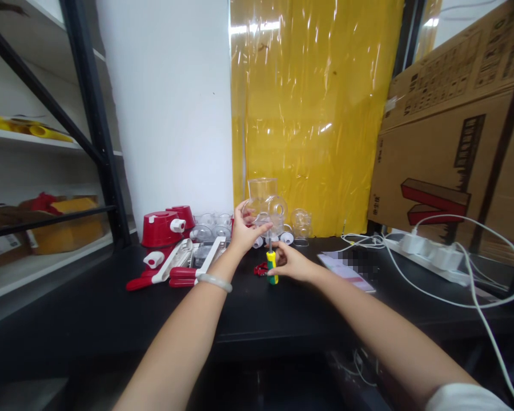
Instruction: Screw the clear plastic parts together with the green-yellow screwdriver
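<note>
My left hand [245,229] grips a clear plastic housing [263,191] with a wide round opening on top, held above the black table. In my right hand [292,261] is a screwdriver [272,268] with a yellow and green handle, upright with its shaft pointing up at the housing's underside. Whether its tip touches a screw is too small to tell. Small red parts [261,269] lie on the table just left of the handle. White round pieces [286,237] and another clear housing [301,224] sit behind my hands.
Red bases [160,229] and white arms with red handles [177,267] lie to the left. On the right are a printed sheet [345,270], a white power strip [428,260] with looping cables, and a large cardboard box [437,154]. A yellow plastic curtain [312,103] hangs behind the table.
</note>
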Demonstrator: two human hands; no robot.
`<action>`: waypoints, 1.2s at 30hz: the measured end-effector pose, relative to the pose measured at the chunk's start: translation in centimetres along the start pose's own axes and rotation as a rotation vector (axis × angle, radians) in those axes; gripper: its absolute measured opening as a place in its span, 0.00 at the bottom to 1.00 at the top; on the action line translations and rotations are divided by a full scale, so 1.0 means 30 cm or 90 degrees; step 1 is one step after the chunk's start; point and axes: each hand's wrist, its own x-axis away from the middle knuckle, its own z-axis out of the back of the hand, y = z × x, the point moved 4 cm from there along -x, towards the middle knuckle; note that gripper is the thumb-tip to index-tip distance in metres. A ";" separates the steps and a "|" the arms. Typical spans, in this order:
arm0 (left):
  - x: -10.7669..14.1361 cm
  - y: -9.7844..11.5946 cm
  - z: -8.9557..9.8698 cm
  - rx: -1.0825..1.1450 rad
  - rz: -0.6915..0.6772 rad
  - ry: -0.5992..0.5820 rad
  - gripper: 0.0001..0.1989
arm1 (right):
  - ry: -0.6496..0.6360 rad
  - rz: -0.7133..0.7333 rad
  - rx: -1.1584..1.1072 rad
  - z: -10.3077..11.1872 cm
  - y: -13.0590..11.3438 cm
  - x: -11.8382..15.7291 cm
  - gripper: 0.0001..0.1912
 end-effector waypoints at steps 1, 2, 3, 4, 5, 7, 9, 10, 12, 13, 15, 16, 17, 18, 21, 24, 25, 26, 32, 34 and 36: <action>-0.001 -0.001 0.000 -0.001 -0.001 0.001 0.52 | 0.026 -0.006 0.031 0.001 0.001 -0.002 0.46; -0.002 -0.003 0.001 -0.001 -0.003 0.002 0.51 | 0.041 -0.009 0.052 0.001 -0.002 -0.003 0.46; -0.003 -0.004 0.001 -0.001 -0.004 0.003 0.51 | 0.043 -0.010 0.061 0.001 -0.007 -0.001 0.46; -0.003 -0.005 0.001 0.000 -0.007 0.005 0.51 | 0.032 -0.008 0.056 0.002 -0.015 0.003 0.46; -0.004 -0.006 0.001 0.001 -0.009 0.006 0.51 | 0.016 -0.002 0.045 0.003 -0.024 0.008 0.48; -0.004 -0.008 0.001 0.002 -0.015 0.009 0.51 | -0.028 0.011 0.019 0.009 -0.038 0.020 0.49; -0.004 -0.011 0.000 0.002 -0.018 0.009 0.51 | -0.070 0.019 -0.011 0.011 -0.041 0.028 0.49; -0.004 -0.012 0.001 0.001 -0.018 0.008 0.51 | -0.087 0.020 -0.026 0.010 -0.039 0.029 0.48; -0.004 -0.014 0.001 -0.001 -0.016 0.006 0.51 | -0.102 0.018 -0.051 0.005 -0.029 0.027 0.46; -0.004 -0.014 0.001 -0.002 -0.016 0.005 0.51 | -0.103 0.018 -0.060 0.002 -0.024 0.025 0.45; -0.005 -0.015 0.002 -0.003 -0.017 0.005 0.51 | -0.098 0.017 -0.071 -0.001 -0.018 0.021 0.43; -0.005 -0.016 0.003 -0.004 -0.017 0.006 0.51 | -0.098 0.016 -0.075 -0.001 -0.018 0.020 0.42; -0.005 -0.016 0.003 -0.004 -0.018 0.007 0.51 | -0.102 0.014 -0.081 -0.001 -0.019 0.020 0.42; -0.005 -0.017 0.003 -0.006 -0.018 0.009 0.51 | -0.110 0.013 -0.087 -0.001 -0.020 0.021 0.41; -0.005 -0.018 0.002 -0.007 -0.014 0.011 0.51 | -0.132 0.018 -0.108 -0.002 -0.022 0.024 0.41; -0.004 -0.017 0.000 0.000 -0.009 0.008 0.51 | -0.100 0.021 -0.088 -0.003 -0.012 0.017 0.40; -0.004 -0.016 0.000 0.001 -0.010 0.007 0.51 | -0.073 0.021 -0.062 -0.002 -0.007 0.012 0.39; -0.004 -0.015 0.000 0.003 -0.011 0.007 0.51 | -0.042 0.021 -0.028 0.000 -0.004 0.008 0.39; -0.004 -0.012 -0.001 0.009 -0.019 0.002 0.52 | 0.019 0.037 0.062 0.025 -0.036 0.016 0.42; -0.004 -0.013 -0.002 0.007 -0.019 0.001 0.52 | -0.026 0.050 0.027 0.028 -0.045 0.025 0.44; -0.004 -0.013 -0.002 0.006 -0.017 0.003 0.52 | -0.066 0.055 -0.005 0.025 -0.039 0.027 0.44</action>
